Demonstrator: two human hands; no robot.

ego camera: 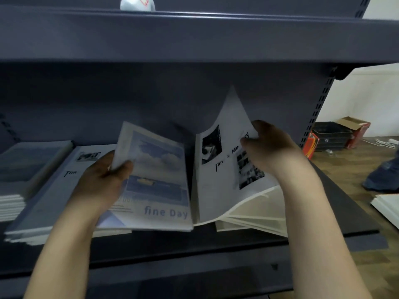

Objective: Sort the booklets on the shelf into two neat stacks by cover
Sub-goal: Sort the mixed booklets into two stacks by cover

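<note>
Head view: one frame, looking down into a dark grey shelf unit.
Shelf: dark board carrying all the booklets; another board of the same colour runs across above it at 12 o'clock.
Left hand: at 9 o'clock of centre, thumb on top and fingers beneath, pinching the upper left corner of the "fine Day" booklet.
"fine Day" booklet: sky-and-cloud cover, tilted up at its far edge, its near edge lying on the stack below it.
Right hand: at 3 o'clock of centre, fingers curled round the top right edge of the "Time & Memory" booklet.
"Time & Memory" booklet: white cover with black photographs, lifted and bowed, its far corner pointing up toward 12 o'clock; its spine edge stands just beside the "fine Day" booklet.
Loose pages: cream sheets fanned open under the lifted white cover, resting on the shelf at 4 o'clock.
White stack: at 8 o'clock, flat booklets with the same white cover, partly under the left wrist.
Blue stack: at 9 o'clock, far left, booklets with a dim bluish cover, touching the white stack.
Floor: wooden, at 3 o'clock beyond the shelf upright, with a black crate and a cardboard box.
</note>
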